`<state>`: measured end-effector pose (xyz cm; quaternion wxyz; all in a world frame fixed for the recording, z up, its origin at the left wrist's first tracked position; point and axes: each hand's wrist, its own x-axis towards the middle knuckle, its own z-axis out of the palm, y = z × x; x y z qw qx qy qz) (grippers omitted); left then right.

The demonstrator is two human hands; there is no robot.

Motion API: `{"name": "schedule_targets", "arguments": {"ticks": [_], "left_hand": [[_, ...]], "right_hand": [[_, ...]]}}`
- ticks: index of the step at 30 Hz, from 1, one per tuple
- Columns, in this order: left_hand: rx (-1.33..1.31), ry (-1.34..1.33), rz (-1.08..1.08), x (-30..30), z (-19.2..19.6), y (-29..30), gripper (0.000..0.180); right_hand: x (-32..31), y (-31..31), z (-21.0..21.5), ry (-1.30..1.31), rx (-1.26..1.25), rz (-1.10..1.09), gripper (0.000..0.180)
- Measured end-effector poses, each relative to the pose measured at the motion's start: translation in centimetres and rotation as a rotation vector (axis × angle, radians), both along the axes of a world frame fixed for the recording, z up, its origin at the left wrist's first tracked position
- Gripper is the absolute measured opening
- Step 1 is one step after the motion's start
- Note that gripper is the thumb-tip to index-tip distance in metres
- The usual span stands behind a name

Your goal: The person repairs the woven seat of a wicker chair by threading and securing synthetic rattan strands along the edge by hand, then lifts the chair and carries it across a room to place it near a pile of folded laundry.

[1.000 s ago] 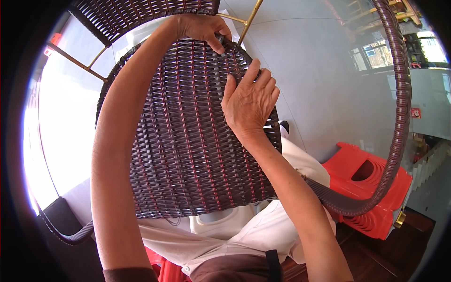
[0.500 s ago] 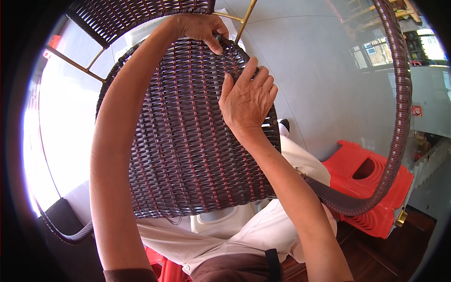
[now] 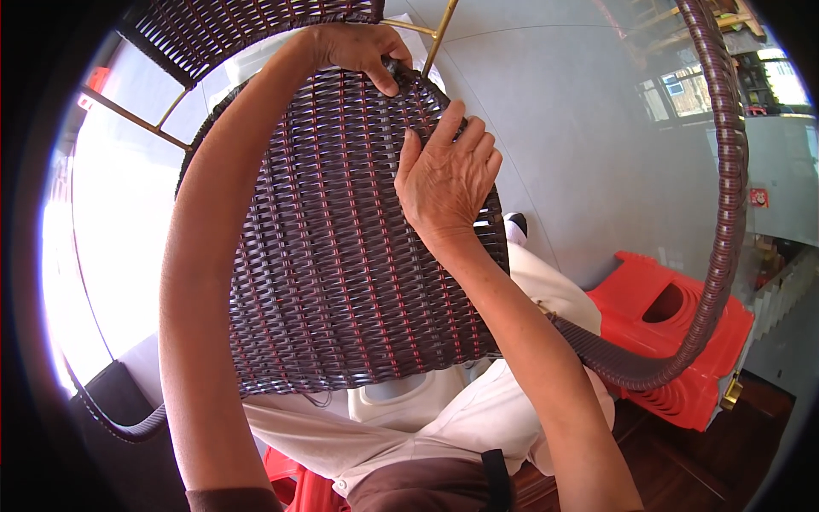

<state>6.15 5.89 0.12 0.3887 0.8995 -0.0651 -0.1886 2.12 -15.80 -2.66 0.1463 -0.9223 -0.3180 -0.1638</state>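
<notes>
With the woven panel (image 3: 341, 247) over my lap (image 3: 456, 418), my left grip (image 3: 363, 53) pinched its far rim, my right grip (image 3: 448, 177) lay at its right edge, closure indeterminable, and the apparently light, springy panel was best held by that rim.

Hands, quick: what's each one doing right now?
Left hand: closed on the wicker chair panel, far edge.
Right hand: curled at its right edge; grip unclear.
</notes>
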Motion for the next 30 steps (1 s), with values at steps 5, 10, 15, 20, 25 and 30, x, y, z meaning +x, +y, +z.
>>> {"name": "schedule_targets", "arguments": {"ticks": [5, 10, 15, 20, 25, 30], "left_hand": [[-0.017, 0.08, 0.019, 0.3, 0.0, -0.3, 0.032], [0.159, -0.092, 0.104, -0.3, 0.0, -0.9, 0.038], [0.227, -0.12, 0.152, -0.6, 0.0, -1.2, 0.055], [0.265, -0.044, 0.17, -0.9, 0.2, -1.9, 0.061], [0.333, -0.098, 0.176, -1.2, 0.0, -2.2, 0.066], [0.398, -0.098, 0.187, -1.3, 0.4, -2.7, 0.068]], "right_hand": [[0.0, 0.0, 0.0, -0.015, 0.004, -0.002, 0.059], [0.0, 0.0, 0.0, -0.004, -0.019, -0.01, 0.059], [0.0, 0.0, 0.0, -0.012, -0.006, 0.002, 0.059], [0.1, -0.1, -0.1, -0.003, -0.008, -0.003, 0.059], [0.1, 0.0, 0.0, -0.01, 0.008, 0.003, 0.059], [0.0, 0.0, -0.1, -0.012, 0.005, 0.007, 0.059]]}}
